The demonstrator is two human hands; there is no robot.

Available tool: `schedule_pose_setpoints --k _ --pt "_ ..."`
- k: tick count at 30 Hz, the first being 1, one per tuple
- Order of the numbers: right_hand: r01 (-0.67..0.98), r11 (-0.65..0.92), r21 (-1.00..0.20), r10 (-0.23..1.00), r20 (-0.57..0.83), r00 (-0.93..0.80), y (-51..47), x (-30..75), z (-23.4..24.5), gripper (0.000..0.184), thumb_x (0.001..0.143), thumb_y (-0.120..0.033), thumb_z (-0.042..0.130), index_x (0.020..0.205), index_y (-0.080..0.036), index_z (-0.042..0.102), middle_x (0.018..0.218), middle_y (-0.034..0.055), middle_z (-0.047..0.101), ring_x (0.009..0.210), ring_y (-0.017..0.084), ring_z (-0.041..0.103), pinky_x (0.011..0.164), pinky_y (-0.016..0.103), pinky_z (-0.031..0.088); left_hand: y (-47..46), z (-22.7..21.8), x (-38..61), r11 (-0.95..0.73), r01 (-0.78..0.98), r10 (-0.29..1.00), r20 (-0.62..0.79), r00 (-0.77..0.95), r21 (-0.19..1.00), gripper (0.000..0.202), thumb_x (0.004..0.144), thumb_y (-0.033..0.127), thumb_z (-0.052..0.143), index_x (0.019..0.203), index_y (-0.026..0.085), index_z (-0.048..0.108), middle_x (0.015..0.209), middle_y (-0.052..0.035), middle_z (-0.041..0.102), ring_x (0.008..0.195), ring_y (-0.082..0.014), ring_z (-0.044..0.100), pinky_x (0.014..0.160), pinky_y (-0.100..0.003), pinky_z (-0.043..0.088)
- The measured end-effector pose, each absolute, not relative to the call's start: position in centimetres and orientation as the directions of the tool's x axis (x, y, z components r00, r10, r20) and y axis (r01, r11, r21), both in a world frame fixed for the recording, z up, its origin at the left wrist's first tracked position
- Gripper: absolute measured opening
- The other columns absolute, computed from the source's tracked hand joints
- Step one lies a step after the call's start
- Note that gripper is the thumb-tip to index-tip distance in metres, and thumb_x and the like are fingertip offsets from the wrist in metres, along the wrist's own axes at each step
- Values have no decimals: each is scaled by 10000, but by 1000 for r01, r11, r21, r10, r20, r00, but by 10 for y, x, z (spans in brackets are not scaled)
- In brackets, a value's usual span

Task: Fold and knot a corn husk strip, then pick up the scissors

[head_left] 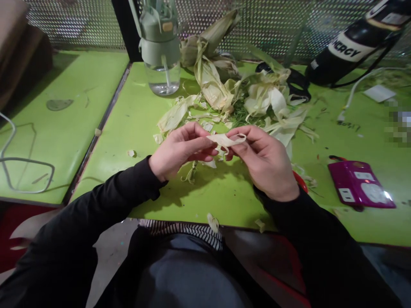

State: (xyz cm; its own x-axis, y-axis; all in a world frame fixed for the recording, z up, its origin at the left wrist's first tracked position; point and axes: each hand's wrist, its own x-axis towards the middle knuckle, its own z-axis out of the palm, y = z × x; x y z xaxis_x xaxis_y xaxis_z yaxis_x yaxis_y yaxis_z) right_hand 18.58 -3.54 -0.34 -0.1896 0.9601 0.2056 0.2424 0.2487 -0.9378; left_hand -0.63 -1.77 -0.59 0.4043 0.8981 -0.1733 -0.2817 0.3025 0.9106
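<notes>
My left hand (180,149) and my right hand (263,160) meet above the green table (135,115), both pinching a pale strip of corn husk (226,139) stretched between their fingertips. A small knotted husk piece (192,172) hangs or lies just below my left hand. Behind the hands lies a pile of corn husks (224,90), pale yellow and green, spread across the middle of the table.
A water bottle with a green lid (160,51) stands at the back. A black device with a cable (353,47) lies back right. A magenta power strip (359,184) sits right, something red (300,179) shows under my right wrist. Mesh wall behind.
</notes>
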Motion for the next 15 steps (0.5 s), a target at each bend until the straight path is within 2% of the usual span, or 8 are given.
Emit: schedule_pose_setpoints --k 5,10,15 --pt "257 293 -921 947 241 -215 -34 186 -4 236 821 -397 809 932 -233 680 875 6 700 774 142 657 696 270 572 -17 -8 -6 377 -338 876 -213 434 862 195 875 108 686 801 156 511 751 15 707 605 -61 686 667 -192 594" --pt "308 279 -910 957 238 -165 -35 185 -4 278 826 -470 794 876 -228 667 780 -9 661 656 120 593 595 258 509 -19 -6 -4 381 -325 865 -211 454 866 105 896 92 665 868 134 573 766 2 708 654 -76 703 708 -211 608" --pt "325 207 -923 978 185 -96 -38 184 -1 352 823 -578 764 830 -241 664 686 -21 605 592 129 535 534 275 439 -21 -4 -2 310 -279 884 -168 437 909 121 907 166 698 904 139 580 793 -8 715 722 -97 728 711 -213 611"
